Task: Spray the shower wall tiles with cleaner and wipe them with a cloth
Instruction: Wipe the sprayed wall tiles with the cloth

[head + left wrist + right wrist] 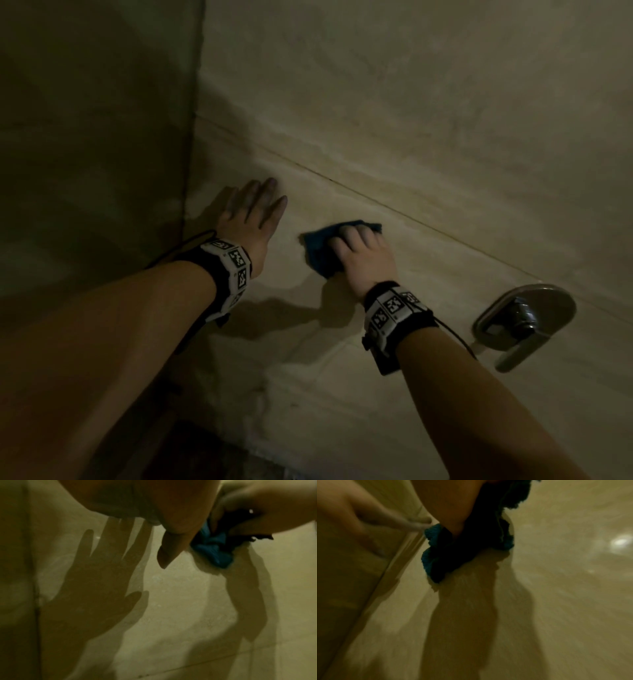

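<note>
The head view looks forward and down along both forearms at the tiled wall from a little way back, taking in its corner on the left and both hands on it. The left wrist view sits very close under the left hand, facing the wall, with the blue cloth at its upper right. The right wrist view is just as close and blurred; all three share the cloth and the tile around it

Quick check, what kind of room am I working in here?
Most likely a shower stall: beige wall tiles meeting at a corner, a metal lever valve on the wall, and a blue cloth pressed to wet-looking tile.
</note>
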`<state>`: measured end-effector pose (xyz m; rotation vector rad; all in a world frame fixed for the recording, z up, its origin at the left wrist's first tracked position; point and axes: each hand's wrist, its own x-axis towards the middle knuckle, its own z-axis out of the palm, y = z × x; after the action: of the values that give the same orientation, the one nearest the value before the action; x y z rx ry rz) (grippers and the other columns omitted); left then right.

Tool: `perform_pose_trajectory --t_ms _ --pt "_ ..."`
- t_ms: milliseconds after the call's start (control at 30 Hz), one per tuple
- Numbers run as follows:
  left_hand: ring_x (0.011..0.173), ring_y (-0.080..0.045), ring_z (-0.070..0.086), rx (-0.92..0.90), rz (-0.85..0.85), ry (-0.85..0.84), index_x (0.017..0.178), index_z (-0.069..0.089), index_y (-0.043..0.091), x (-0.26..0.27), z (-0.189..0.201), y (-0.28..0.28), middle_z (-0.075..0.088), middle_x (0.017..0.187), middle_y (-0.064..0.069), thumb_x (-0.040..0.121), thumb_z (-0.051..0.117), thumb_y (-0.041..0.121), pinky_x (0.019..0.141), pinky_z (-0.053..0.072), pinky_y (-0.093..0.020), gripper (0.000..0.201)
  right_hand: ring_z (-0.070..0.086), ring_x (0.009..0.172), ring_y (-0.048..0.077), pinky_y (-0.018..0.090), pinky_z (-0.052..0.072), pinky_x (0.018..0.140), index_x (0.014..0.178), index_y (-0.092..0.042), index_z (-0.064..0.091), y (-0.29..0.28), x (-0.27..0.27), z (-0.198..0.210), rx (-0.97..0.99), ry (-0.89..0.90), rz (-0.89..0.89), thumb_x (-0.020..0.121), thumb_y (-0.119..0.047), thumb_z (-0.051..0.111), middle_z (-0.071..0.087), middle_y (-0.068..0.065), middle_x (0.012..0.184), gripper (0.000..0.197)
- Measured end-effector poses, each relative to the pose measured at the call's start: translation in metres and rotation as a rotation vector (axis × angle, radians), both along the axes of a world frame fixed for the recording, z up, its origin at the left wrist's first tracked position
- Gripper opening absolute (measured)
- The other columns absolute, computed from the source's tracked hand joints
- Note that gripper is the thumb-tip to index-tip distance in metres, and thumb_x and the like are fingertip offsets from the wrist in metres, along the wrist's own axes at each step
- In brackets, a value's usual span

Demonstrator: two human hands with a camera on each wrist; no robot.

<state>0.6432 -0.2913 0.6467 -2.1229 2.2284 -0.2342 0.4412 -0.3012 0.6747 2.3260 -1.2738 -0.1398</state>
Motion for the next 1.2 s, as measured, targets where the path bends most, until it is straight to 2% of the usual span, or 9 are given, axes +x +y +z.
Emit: perform_pose_trajectory --t_ms 67,167,233,333,467,533,733,1000,1200 --pt "0.143 -0.031 -0.025 -0.011 0.040 0.042 0.146 -0.026 0.014 0.001 0.000 0.002 -0.036 0.151 -0.010 0.088 0.046 0.019 0.117 -0.012 -0.047 0.092 0.068 0.086 0.031 0.035 0.056 0.073 0.094 -0.015 0.072 -0.004 0.012 0.016 -0.035 -0.035 0.063 0.065 -0.021 0.060 0.070 0.009 0.099 0.032" --pt "0.145 -0.031 -0.021 -0.014 0.090 0.047 0.147 -0.023 0.010 0.003 0.002 0.004 -0.032 0.153 -0.011 0.090 0.044 0.024 0.118 -0.010 -0.045 0.089 0.066 0.087 0.030 0.031 0.053 0.073 0.094 -0.015 0.072 -0.007 0.035 0.045 -0.162 -0.068 0.107 0.074 -0.023 0.044 0.069 0.008 0.098 0.035" --pt "0.145 -0.031 -0.020 0.026 0.154 0.072 0.147 -0.022 0.009 0.006 0.003 0.003 -0.030 0.154 -0.012 0.089 0.046 0.026 0.118 -0.010 -0.045 0.090 0.061 0.099 0.034 0.036 0.049 0.083 0.104 -0.010 0.068 -0.009 0.047 0.054 -0.159 -0.064 0.101 0.079 -0.019 0.049 0.065 0.013 0.109 0.033" --pt "0.145 -0.033 -0.019 0.070 0.218 0.157 0.148 -0.020 0.008 0.007 0.005 0.002 -0.029 0.154 -0.013 0.086 0.048 0.025 0.117 -0.009 -0.048 0.094 0.064 0.090 0.031 0.032 0.052 0.076 0.094 -0.014 0.071 -0.008 0.048 0.048 -0.110 -0.096 0.039 0.072 -0.022 0.050 0.068 0.010 0.100 0.031" --pt "0.144 -0.034 -0.022 0.075 0.198 0.241 0.146 -0.024 0.007 0.001 0.004 0.000 -0.031 0.153 -0.014 0.086 0.053 0.026 0.116 -0.011 -0.049 0.099 0.066 0.085 0.033 0.037 0.054 0.074 0.091 -0.012 0.071 -0.006 0.026 0.022 -0.039 -0.019 0.019 0.057 -0.017 0.082 0.069 0.011 0.098 0.036" --pt "0.144 -0.035 -0.022 0.031 0.156 0.269 0.146 -0.022 0.007 0.000 0.000 -0.001 -0.031 0.153 -0.015 0.085 0.051 0.022 0.116 -0.011 -0.049 0.097 0.066 0.088 0.034 0.040 0.055 0.077 0.094 -0.012 0.072 -0.004 0.018 0.017 -0.021 0.038 -0.007 0.055 -0.017 0.085 0.068 0.011 0.101 0.041" --pt "0.144 -0.035 -0.021 0.004 0.156 0.236 0.148 -0.020 0.009 0.015 -0.008 0.000 -0.030 0.154 -0.012 0.086 0.049 0.026 0.115 -0.012 -0.050 0.094 0.029 0.133 0.031 0.040 0.023 0.109 0.137 -0.015 0.043 -0.007 0.038 0.032 0.007 0.085 0.093 0.096 -0.019 0.044 0.033 0.010 0.147 0.042" --pt "0.144 -0.034 -0.021 0.115 0.279 0.220 0.147 -0.019 0.005 0.031 -0.013 0.012 -0.029 0.154 -0.015 0.091 0.043 0.029 0.118 -0.011 -0.046 0.087 0.025 0.134 0.029 0.037 0.021 0.109 0.139 -0.020 0.039 -0.016 0.100 0.038 -0.030 0.057 0.167 0.097 -0.024 0.038 0.028 0.008 0.148 0.042" --pt "0.143 -0.035 -0.022 0.058 0.222 0.343 0.146 -0.025 0.016 0.032 -0.010 0.011 -0.033 0.152 -0.013 0.090 0.050 0.032 0.117 -0.009 -0.048 0.095 0.021 0.136 0.029 0.037 0.017 0.112 0.140 -0.018 0.034 -0.007 0.071 0.036 0.001 0.028 0.116 0.097 -0.022 0.038 0.024 0.007 0.150 0.043"
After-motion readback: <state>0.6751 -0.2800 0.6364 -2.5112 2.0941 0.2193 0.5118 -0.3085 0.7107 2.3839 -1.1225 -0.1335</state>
